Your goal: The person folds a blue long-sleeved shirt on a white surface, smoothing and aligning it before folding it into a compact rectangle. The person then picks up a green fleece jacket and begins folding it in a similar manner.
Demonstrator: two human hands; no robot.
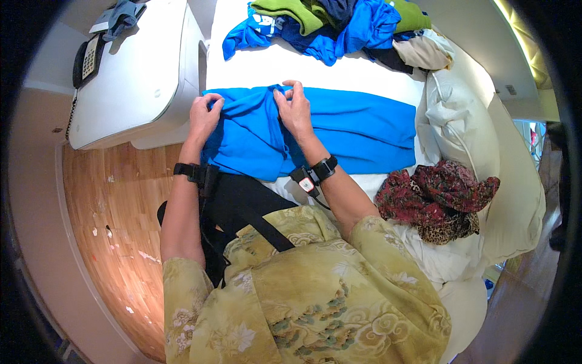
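Note:
A blue cloth garment lies spread across the white bed sheet in front of me. Its left part is bunched into folds, while the right part lies flatter with a few creases. At its upper left corner, my left hand pinches the fabric between thumb and fingers. My right hand grips a gathered fold near the garment's middle, at the upper edge. What lies under the folds is hidden.
A heap of blue, green and dark clothes lies at the bed's far side. Pillows line the right, beside a red patterned cloth. To the left stands a white table bearing a corded telephone and a grey-blue cloth.

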